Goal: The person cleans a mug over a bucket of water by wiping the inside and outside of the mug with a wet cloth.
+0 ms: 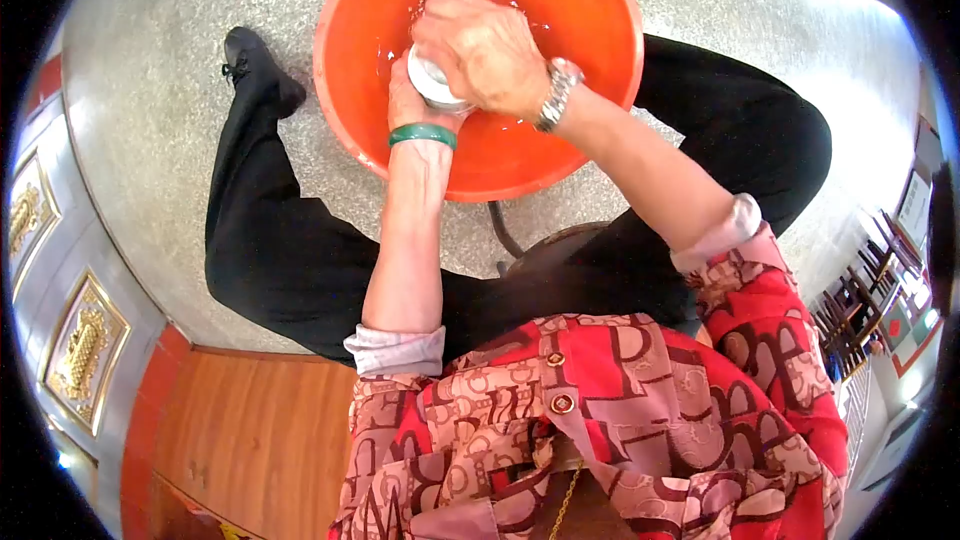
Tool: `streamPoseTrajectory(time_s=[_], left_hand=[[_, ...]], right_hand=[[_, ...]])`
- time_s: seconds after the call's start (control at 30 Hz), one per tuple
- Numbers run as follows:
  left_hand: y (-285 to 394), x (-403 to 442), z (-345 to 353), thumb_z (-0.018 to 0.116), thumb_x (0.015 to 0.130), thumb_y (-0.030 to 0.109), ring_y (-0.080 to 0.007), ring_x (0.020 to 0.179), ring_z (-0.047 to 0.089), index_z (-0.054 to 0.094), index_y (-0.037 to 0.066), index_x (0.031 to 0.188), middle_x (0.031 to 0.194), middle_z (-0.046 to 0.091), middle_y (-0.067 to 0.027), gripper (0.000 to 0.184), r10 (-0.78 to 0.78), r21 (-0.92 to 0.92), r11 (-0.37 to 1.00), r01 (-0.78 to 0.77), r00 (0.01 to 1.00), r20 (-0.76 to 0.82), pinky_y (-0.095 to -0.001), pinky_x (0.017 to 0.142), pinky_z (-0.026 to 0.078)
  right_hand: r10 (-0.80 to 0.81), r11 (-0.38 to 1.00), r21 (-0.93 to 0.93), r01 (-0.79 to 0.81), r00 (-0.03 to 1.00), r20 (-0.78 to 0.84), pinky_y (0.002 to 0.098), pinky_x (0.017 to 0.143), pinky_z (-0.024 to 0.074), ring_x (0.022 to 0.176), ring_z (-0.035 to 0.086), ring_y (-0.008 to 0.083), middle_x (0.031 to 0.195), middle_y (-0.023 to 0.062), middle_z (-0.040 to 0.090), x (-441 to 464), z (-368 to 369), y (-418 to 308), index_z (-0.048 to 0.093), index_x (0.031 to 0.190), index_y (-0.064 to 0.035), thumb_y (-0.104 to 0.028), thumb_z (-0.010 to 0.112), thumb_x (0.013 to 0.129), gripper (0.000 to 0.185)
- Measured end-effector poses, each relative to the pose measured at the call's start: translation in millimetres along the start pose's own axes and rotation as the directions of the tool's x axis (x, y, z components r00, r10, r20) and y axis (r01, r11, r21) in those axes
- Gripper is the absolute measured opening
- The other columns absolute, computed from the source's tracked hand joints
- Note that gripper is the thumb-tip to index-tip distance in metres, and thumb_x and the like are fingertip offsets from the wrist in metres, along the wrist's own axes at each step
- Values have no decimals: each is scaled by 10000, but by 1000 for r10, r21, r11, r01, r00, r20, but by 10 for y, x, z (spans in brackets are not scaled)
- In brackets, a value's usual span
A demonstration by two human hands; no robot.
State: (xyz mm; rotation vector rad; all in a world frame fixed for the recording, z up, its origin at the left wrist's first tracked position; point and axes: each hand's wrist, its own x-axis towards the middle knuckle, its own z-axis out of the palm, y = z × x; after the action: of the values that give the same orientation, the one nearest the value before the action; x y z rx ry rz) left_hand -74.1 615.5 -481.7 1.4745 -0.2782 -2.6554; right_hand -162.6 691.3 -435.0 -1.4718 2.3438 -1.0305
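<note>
Over a large orange basin (590, 50), both hands are at a small white round item (432, 80), perhaps a cup or lid. My left hand (405, 105), below a green bangle, is wrapped round its left and lower side. My right hand (485, 45), with a metal watch at the wrist, lies over its upper right side with the fingers curled. What the right fingertips touch is hidden. Shiny glints, like water, show in the basin around the hands.
Speckled grey floor (180, 120) surrounds the basin. My black-trousered legs spread on both sides of it, with a black shoe (258, 70) at the left. Wooden boards (250, 440) lie at lower left; stacked dark chairs (860, 310) stand at the far right.
</note>
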Motion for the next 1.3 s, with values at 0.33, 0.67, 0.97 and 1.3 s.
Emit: streamPoseTrajectory(time_s=[0.33, 0.67, 0.97, 1.3], left_hand=[[113, -102, 43, 366, 875, 376, -286, 1079, 504, 479, 83, 1165, 1148, 534, -104, 428, -62, 24, 998, 59, 982, 177, -519, 864, 430], [137, 1, -110, 451, 880, 252, -239, 929, 571, 525, 18, 1065, 1014, 588, -117, 307, 52, 103, 992, -74, 979, 198, -379, 807, 483], [56, 166, -283, 382, 901, 224, -221, 971, 565, 519, 50, 1091, 1056, 585, -87, 291, 323, 265, 916, -301, 945, -44, -375, 851, 467], [205, -24, -94, 465, 866, 178, -208, 833, 603, 538, -11, 1021, 952, 602, -114, 255, 66, 171, 981, -94, 985, 161, -329, 704, 514]], right_hand=[[174, 975, 151, -165, 984, -48, 409, 747, 449, 877, 530, 293, 846, 85, 552, -68, -124, 130, 611, 827, -114, -241, 573, 752, 153], [-74, 987, 149, 56, 991, 116, 375, 719, 460, 855, 524, 267, 856, 76, 531, -162, -285, -154, 598, 778, -73, -121, 608, 685, 105], [206, 978, 32, -204, 977, -62, 380, 674, 471, 873, 532, 266, 869, 70, 544, -86, -80, -113, 607, 781, -77, -127, 608, 690, 104], [-31, 985, 172, 30, 999, 7, 386, 802, 439, 966, 502, 296, 1018, 107, 511, -132, -185, -165, 591, 805, -34, -61, 601, 676, 133]])
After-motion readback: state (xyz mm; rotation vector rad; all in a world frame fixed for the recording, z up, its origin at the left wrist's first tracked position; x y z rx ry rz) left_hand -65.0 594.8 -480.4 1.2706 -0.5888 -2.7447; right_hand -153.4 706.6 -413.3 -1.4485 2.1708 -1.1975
